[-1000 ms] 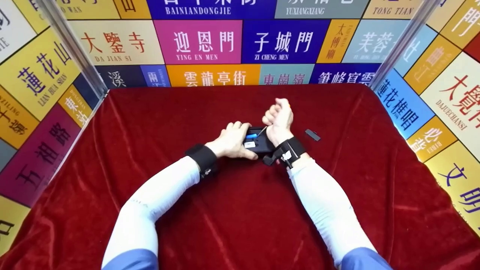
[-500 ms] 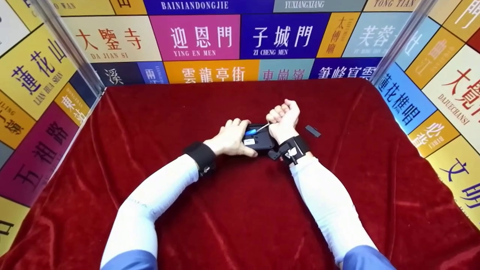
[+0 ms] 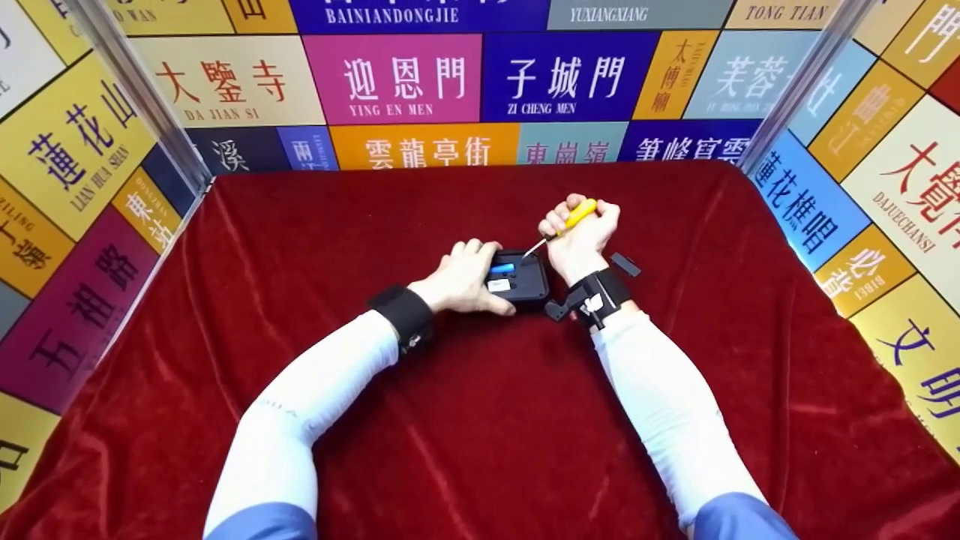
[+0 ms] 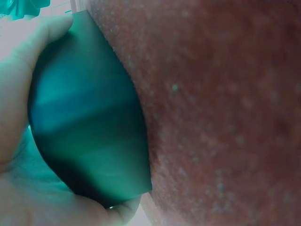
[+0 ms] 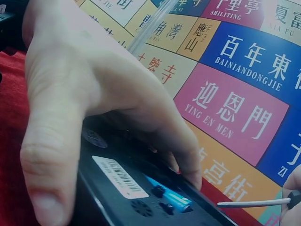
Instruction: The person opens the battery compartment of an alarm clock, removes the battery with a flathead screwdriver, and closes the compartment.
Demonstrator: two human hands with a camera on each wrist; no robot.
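A black device (image 3: 534, 283) lies on the red cloth, a blue battery (image 3: 503, 268) in its recess and a white label below. My left hand (image 3: 466, 279) grips its left end, thumb at the near edge and fingers at the far edge; the right wrist view shows the battery (image 5: 175, 200) and barcode label (image 5: 120, 177) beside that hand (image 5: 94, 94). My right hand (image 3: 581, 236) holds a screwdriver (image 3: 579, 215) by its yellow handle, the shaft slanting down-left toward the device. Whether the tip touches it, I cannot tell. In the left wrist view the device's side (image 4: 89, 117) fills the palm.
A small dark cover piece (image 3: 625, 264) lies on the red cloth (image 3: 480, 420) just right of my right wrist. Printed panels (image 3: 405, 79) with clear corner posts stand behind and on both sides.
My right hand has moved right and turned, bringing the screwdriver's yellow handle into view. My left hand keeps its grip and the device has barely moved.
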